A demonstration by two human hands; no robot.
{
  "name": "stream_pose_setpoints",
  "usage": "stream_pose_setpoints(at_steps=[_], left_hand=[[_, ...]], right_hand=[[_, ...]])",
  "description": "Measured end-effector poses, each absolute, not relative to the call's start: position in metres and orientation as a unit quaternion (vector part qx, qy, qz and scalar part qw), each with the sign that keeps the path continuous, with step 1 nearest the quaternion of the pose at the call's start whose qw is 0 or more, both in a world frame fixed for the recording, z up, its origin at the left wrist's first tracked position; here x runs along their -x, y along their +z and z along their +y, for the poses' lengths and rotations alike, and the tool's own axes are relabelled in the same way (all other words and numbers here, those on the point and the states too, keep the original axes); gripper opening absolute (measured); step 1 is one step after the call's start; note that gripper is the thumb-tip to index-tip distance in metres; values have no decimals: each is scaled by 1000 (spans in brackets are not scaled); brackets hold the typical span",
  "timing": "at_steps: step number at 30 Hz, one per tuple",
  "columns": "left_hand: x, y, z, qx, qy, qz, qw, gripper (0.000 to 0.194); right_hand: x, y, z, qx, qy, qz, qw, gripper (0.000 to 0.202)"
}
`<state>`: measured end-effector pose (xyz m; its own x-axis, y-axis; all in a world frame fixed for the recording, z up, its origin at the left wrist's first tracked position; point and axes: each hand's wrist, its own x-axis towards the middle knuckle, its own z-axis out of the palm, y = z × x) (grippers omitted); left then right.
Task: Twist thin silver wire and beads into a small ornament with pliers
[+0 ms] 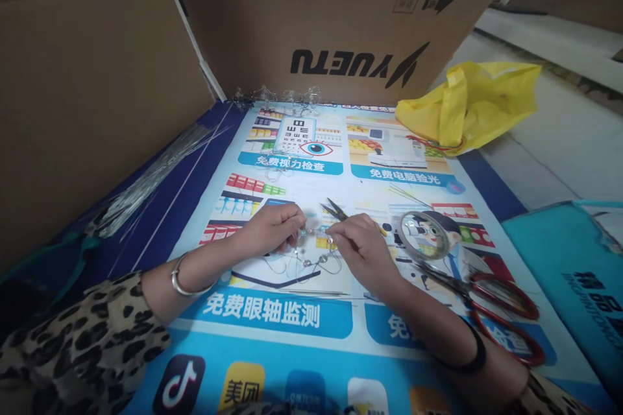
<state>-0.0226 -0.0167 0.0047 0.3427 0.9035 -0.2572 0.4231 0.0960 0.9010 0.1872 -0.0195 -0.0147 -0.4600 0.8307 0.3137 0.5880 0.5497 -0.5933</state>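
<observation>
The left hand [272,228] and the right hand [365,251] faced each other over a glossy printed sheet [360,356], the fingers of each pinched together on a thin, shiny beaded wire [314,231] that ran nearly straight across the small gap between them. Below that taut span, just nearer the wearer than the fingertips, the rest of it curled into loose, springy loops with small round beads [323,259], glassy and grey. Just beyond the right fingers lay a tool with dark pointed blades [335,209], its tips angled away and to the left. To the right of the same fingers sat a translucent ring-shaped roll [422,253], smooth and flat, and nearer the wearer from it lay metal scissors [466,292] with big rounded red handles. Well to the left of the left fingers, a sheaf of straight silvery wires [160,175] was spread over dark blue material. Far beyond both hands, a tangle of clear beaded pieces [277,98] lay along the foot of a matte brown cardboard panel [311,6], and off to their far right slumped a crinkled yellow bag [467,107]. A teal bag [549,272] lay flat, well to the right of the right fingers
</observation>
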Motion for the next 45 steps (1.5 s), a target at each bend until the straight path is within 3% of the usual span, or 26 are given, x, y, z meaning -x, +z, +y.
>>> stream_pose_setpoints(at_steps=[22,45], left_hand=[[20,10,-17,-615,230,537,530,24],[19,10,-17,-641,222,564,471,21]], right_hand=[[-190,-13,-21,476,211,-803,290,14],[-187,-9,-24,459,182,-832,252,18]])
